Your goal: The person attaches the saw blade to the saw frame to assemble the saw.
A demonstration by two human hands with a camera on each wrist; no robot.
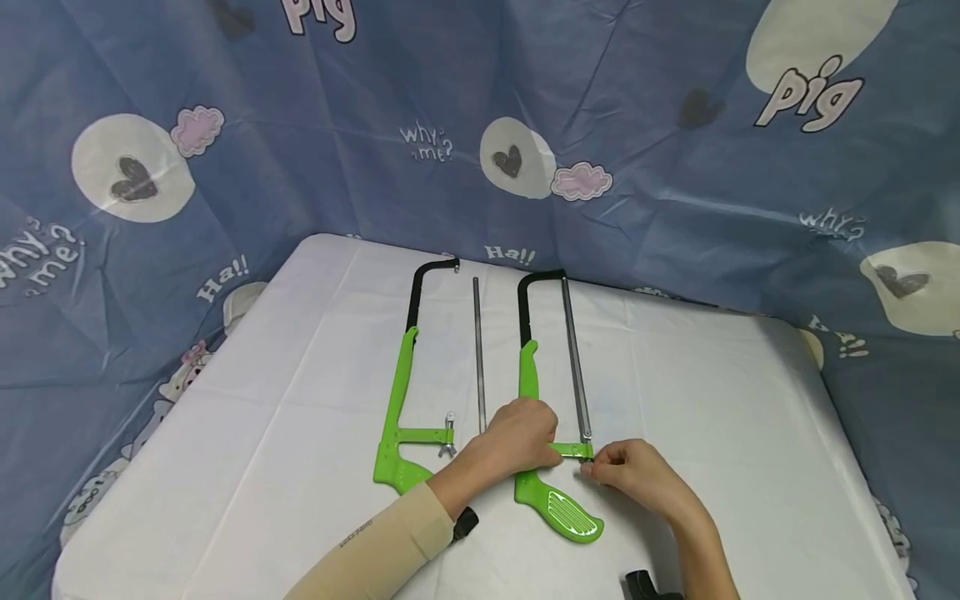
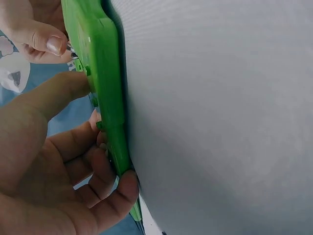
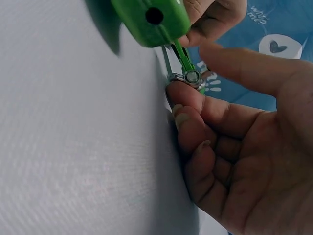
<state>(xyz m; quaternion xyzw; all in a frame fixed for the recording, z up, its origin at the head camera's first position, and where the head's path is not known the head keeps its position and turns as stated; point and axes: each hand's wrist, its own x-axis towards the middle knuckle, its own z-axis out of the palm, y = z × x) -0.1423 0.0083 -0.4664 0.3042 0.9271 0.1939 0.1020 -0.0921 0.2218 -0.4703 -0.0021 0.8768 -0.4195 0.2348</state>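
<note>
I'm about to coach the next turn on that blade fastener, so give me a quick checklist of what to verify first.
1. Left hand grips the right hacksaw frame: ok.
2. Right hand pinches the wing nut: ok.
3. Blade lies along the frame: ok.
4. Blade seated on its far pin: cannot tell.
5. Saw lies flat on the table: ok.
6. Left hacksaw and loose blade lie apart from both hands: ok.

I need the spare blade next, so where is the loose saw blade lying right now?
In the head view, the loose blade lies flat on the white table, between the left saw and the right saw, just beyond the left hand.
</note>
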